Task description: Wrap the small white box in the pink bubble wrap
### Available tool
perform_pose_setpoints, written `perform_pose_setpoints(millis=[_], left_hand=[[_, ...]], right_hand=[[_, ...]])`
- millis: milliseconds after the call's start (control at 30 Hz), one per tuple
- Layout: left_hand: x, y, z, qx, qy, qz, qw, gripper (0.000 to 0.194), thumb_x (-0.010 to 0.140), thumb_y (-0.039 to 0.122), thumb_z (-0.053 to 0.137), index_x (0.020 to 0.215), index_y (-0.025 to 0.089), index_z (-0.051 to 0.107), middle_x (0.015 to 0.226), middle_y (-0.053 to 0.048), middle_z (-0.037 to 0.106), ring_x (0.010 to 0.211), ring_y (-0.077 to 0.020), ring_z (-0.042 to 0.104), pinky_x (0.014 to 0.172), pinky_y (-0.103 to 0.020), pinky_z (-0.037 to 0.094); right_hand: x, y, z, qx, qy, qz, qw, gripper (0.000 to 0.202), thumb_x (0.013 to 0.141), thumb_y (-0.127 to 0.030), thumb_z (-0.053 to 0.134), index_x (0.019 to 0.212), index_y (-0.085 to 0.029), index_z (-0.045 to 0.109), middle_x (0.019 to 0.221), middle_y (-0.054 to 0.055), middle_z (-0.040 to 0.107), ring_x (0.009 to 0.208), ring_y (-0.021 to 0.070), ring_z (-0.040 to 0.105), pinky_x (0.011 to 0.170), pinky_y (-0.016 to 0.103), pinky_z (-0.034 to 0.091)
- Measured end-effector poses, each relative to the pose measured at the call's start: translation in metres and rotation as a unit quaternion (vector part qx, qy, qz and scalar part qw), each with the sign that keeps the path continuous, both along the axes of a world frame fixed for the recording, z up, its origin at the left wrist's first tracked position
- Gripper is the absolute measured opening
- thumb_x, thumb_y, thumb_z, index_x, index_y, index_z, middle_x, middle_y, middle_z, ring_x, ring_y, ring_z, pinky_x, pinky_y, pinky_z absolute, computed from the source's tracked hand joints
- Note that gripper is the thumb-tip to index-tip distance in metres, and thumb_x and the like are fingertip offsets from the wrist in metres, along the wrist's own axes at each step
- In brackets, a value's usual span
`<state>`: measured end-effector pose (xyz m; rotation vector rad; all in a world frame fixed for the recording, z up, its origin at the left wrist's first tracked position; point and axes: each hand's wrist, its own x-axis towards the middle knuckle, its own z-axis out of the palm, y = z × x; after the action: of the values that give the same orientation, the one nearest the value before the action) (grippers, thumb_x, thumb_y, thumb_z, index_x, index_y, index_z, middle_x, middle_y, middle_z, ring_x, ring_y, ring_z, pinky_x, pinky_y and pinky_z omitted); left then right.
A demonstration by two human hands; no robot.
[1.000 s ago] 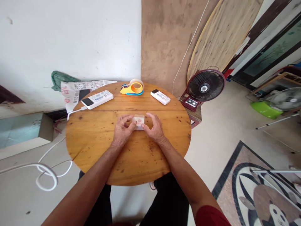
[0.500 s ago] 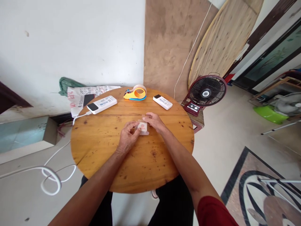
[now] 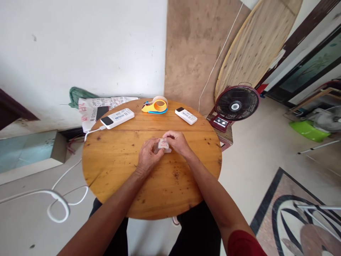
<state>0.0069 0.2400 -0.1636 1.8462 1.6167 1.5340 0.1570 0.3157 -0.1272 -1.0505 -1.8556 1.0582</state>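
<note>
Between my two hands, over the middle of the wooden table, is a small whitish packet [image 3: 163,143] with red print, in clear wrapping that spreads out below it. My left hand [image 3: 149,152] grips the packet from the left, its thumb at the lower edge and its fingers along the far side. My right hand [image 3: 178,142] has thumb and forefinger closed at the packet's upper right corner. The fingertips partly cover the packet's edges.
A yellow and blue tape dispenser [image 3: 156,105] stands at the table's [image 3: 112,170] far edge. White power banks lie left [image 3: 117,118] and right [image 3: 186,116] of it, the left one with a cable [image 3: 92,132] plugged in. A dark red fan [image 3: 234,106] stands beyond the right edge.
My right hand's fingers have come down from above the packet and closed on its upper right corner. The packet's printed face looks more tilted. My left hand keeps hold of it.
</note>
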Motion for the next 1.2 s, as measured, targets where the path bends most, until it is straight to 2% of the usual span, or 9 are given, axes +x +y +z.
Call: perform_pose_setpoints(millis=[100,200,333,467,600,867,1000,1200], left_hand=[[0.000,-0.001,0.001,0.007,0.006,-0.002,1.000,0.031,0.075,0.027,0.062,0.105,0.020,0.065,0.109,-0.007,0.071,0.102,-0.0237,0.063,0.093,-0.039,0.050],[0.000,-0.001,0.000,0.017,0.015,-0.003,1.000,0.032,0.075,0.026,0.063,0.106,0.020,0.065,0.109,-0.008,0.070,0.103,-0.0243,0.063,0.093,-0.040,0.050],[0.000,0.000,0.000,0.018,0.012,0.002,1.000,0.027,0.078,0.029,0.063,0.103,0.019,0.065,0.106,-0.009,0.069,0.102,-0.0247,0.062,0.095,-0.042,0.048],[0.000,0.000,-0.001,0.002,0.003,0.011,1.000,0.029,0.078,0.031,0.062,0.103,0.017,0.067,0.107,-0.011,0.065,0.105,-0.0253,0.060,0.093,-0.042,0.050],[-0.002,0.000,-0.003,-0.020,-0.001,0.015,1.000,0.031,0.077,0.034,0.065,0.104,0.018,0.068,0.110,-0.011,0.062,0.106,-0.0257,0.058,0.094,-0.042,0.049],[-0.003,0.000,-0.004,-0.031,-0.009,0.007,0.999,0.035,0.076,0.032,0.064,0.106,0.017,0.067,0.114,-0.012,0.059,0.111,-0.0269,0.056,0.095,-0.043,0.049],[-0.003,-0.001,-0.002,-0.031,-0.015,0.002,0.999,0.033,0.077,0.031,0.062,0.106,0.018,0.067,0.114,-0.011,0.059,0.111,-0.0254,0.057,0.096,-0.042,0.049],[-0.004,0.000,-0.003,-0.021,-0.016,-0.001,1.000,0.032,0.076,0.031,0.062,0.105,0.018,0.067,0.113,-0.011,0.058,0.111,-0.0255,0.057,0.098,-0.042,0.048]], right_hand=[[0.002,-0.011,0.006,0.093,-0.085,0.000,0.992,0.016,0.078,-0.015,0.054,0.079,-0.020,0.068,0.080,-0.001,0.069,0.074,0.0141,0.061,0.070,0.025,0.045],[0.001,-0.025,0.010,0.190,-0.160,0.005,0.969,0.020,0.084,-0.012,0.050,0.084,-0.021,0.068,0.093,0.002,0.070,0.087,0.0160,0.061,0.082,0.029,0.044],[0.000,-0.040,0.009,0.288,-0.213,-0.016,0.933,0.018,0.092,-0.024,0.052,0.091,-0.020,0.070,0.111,0.008,0.068,0.102,0.0210,0.058,0.092,0.036,0.040],[0.006,-0.044,0.002,0.343,-0.220,-0.009,0.913,0.025,0.095,-0.033,0.050,0.097,-0.020,0.071,0.121,0.011,0.063,0.111,0.0237,0.054,0.096,0.039,0.040],[0.012,-0.042,-0.002,0.338,-0.200,0.001,0.920,0.027,0.096,-0.032,0.047,0.101,-0.021,0.071,0.124,0.010,0.063,0.112,0.0228,0.055,0.098,0.039,0.040],[0.019,-0.033,-0.008,0.261,-0.097,-0.058,0.959,0.034,0.097,-0.031,0.041,0.119,-0.021,0.064,0.127,0.009,0.062,0.120,0.0203,0.056,0.102,0.037,0.040],[0.017,-0.034,-0.010,0.266,-0.136,-0.033,0.954,0.037,0.097,-0.033,0.042,0.125,-0.022,0.063,0.138,0.008,0.056,0.123,0.0208,0.053,0.105,0.037,0.038],[0.016,-0.038,-0.008,0.280,-0.189,-0.009,0.941,0.031,0.098,-0.031,0.045,0.114,-0.024,0.070,0.136,0.006,0.057,0.118,0.0216,0.053,0.103,0.039,0.036]])
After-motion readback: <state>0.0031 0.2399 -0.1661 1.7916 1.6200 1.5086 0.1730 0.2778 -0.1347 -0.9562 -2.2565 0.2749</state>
